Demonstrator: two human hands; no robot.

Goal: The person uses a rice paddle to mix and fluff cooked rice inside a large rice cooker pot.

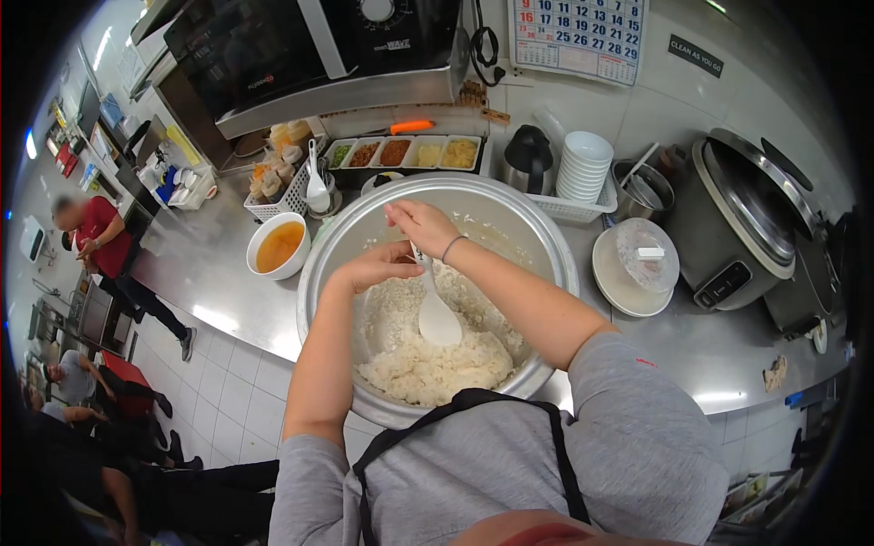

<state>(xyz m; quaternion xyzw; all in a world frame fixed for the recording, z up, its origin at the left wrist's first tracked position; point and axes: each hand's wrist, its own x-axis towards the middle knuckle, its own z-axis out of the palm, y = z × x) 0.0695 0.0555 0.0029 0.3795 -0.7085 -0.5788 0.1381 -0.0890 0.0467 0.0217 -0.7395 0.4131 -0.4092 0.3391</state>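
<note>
A large round metal pot (314, 314) stands in front of me with white rice (437, 371) heaped at its near side and grains stuck to its wall. A white rice paddle (441, 322) points down into the pot, its blade against the rice. My right hand (424, 227) is closed round the top of the paddle's handle, partly hiding it. Just below, my left hand (382, 265) has its thumb and fingers at the same handle, closed about it.
Left of the pot is a white bowl of orange liquid (279, 247). Behind stand a topping tray (407, 153), a jug (528, 159) and stacked white bowls (584, 168). At right are covered plates (635, 266) and a rice cooker (742, 218). A microwave (319, 55) overhangs; people are at left.
</note>
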